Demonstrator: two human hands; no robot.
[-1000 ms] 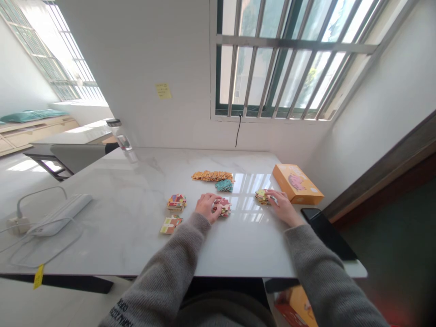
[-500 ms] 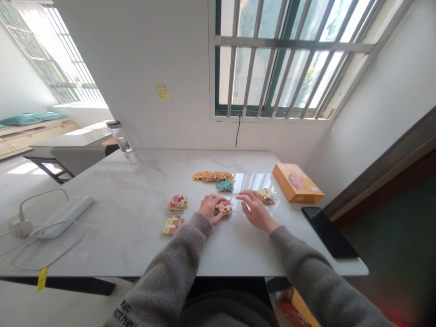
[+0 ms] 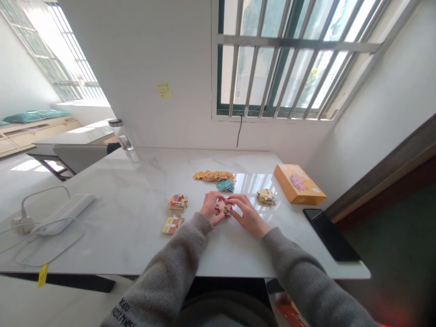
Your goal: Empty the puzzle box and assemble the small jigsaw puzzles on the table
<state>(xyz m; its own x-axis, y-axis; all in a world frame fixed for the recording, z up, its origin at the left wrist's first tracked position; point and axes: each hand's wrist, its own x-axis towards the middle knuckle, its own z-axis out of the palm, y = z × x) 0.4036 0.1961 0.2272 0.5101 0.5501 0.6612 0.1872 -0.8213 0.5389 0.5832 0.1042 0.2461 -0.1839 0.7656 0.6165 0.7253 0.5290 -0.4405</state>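
Head view: left hand and right hand meet over a small pile of jigsaw pieces on a marble table.
Left to right: flat pieces and a stack; left hand curled onto the pile, right hand's fingers reaching it, grip unclear; another stack; orange box.

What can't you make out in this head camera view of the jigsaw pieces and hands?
Head view:
The jigsaw pieces between the hands: the left hand and right hand cover them, so their number and fit are unclear.
Yellow sticky note: any writing is too small to read.
Orange packaging below the table: cut off by the tabletop and bottom edge.
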